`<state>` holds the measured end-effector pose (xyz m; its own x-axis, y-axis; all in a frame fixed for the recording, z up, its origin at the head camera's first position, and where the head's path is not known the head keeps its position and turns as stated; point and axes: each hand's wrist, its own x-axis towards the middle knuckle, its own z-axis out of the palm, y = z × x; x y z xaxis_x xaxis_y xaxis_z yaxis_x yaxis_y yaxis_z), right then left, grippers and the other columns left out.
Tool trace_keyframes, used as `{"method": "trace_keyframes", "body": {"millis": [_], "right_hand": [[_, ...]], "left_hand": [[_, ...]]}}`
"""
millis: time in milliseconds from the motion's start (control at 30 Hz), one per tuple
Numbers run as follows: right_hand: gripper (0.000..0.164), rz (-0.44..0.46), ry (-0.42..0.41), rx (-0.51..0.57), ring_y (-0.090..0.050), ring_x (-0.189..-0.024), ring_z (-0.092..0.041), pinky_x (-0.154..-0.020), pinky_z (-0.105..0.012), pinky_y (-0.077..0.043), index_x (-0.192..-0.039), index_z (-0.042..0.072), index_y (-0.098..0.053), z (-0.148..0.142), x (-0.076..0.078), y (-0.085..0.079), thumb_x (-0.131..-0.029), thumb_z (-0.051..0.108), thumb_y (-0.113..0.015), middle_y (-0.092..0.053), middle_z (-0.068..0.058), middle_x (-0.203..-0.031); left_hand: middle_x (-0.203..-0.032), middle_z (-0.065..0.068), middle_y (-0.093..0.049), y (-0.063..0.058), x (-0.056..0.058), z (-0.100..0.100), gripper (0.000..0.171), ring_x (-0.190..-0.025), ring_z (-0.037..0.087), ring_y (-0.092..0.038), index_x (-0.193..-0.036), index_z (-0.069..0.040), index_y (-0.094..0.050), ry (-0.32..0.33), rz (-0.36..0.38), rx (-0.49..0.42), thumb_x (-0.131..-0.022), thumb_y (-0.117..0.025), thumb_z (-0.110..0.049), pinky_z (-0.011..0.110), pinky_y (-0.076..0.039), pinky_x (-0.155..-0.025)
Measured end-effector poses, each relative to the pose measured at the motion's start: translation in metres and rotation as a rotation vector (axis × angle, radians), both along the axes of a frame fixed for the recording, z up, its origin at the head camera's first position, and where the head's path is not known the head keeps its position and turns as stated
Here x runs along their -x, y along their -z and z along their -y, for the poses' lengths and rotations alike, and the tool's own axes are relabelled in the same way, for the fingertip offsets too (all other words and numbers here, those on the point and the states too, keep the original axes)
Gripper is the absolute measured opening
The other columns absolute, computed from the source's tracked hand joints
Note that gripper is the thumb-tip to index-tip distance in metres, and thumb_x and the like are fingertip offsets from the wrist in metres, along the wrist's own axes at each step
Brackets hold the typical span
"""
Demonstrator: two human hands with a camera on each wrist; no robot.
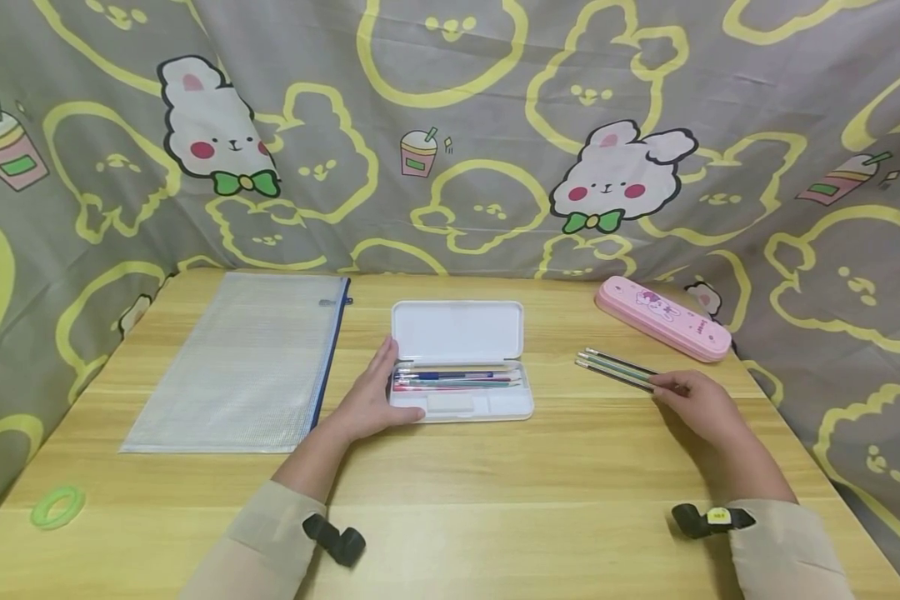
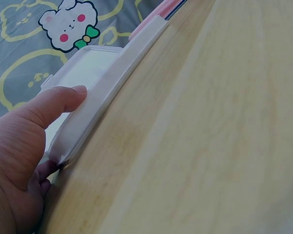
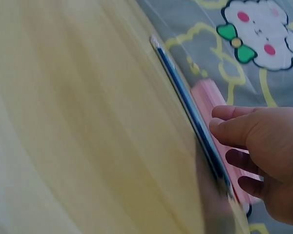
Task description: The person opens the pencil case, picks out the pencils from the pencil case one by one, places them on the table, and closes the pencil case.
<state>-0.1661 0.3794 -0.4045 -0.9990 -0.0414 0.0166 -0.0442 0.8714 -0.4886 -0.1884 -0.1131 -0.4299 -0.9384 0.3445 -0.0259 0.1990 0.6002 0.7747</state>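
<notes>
A white pencil case (image 1: 457, 331) lies with its lid up in the middle of the table. Several pens and pencils (image 1: 457, 379) and a white eraser (image 1: 450, 403) sit inside. My left hand (image 1: 367, 400) grips the case's left end; in the left wrist view its thumb (image 2: 63, 100) bends over the front wall. To the right, a small bunch of loose pencils (image 1: 615, 368) lies on the table. My right hand (image 1: 701, 408) hovers at their near right end. In the right wrist view its loosely bent fingers (image 3: 234, 122) are above the pencils, with nothing between them.
A pink pencil case (image 1: 660, 317), closed, is behind the loose pencils. At the left lies a translucent mesh zip pouch (image 1: 247, 367) with a blue edge, and a green ring (image 1: 37, 512) is at the front left. A patterned cloth (image 1: 480, 233) hangs behind the table (image 1: 510, 500).
</notes>
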Motion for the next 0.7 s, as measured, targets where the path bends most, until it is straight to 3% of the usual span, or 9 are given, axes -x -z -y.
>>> {"method": "trace_keyframes", "body": {"millis": [200, 700], "right_hand": [[0.027, -0.065, -0.019, 0.055, -0.056, -0.095, -0.024, -0.08, -0.033, -0.046, -0.114, 0.0, -0.07, 0.034, 0.004, -0.009, -0.097, 0.017, -0.06, -0.066, -0.024, -0.113], [0.021, -0.039, -0.227, 0.198, -0.059, -0.086, -0.017, -0.073, -0.029, -0.049, -0.11, 0.005, -0.072, 0.137, 0.027, -0.009, -0.093, 0.013, -0.065, -0.072, -0.011, -0.101]], "left_hand": [[-0.167, 0.008, 0.007, 0.0, 0.001, 0.0, 0.123, -0.153, 0.036, -0.003, -0.158, -0.008, -0.001, 0.001, 0.004, -0.004, -0.072, -0.083, -0.04, 0.056, -0.013, -0.122], [-0.167, 0.007, 0.007, -0.001, 0.0, -0.001, 0.123, -0.153, 0.034, -0.002, -0.158, -0.009, -0.001, -0.001, 0.004, 0.001, -0.072, -0.083, -0.04, 0.055, -0.012, -0.123]]}}
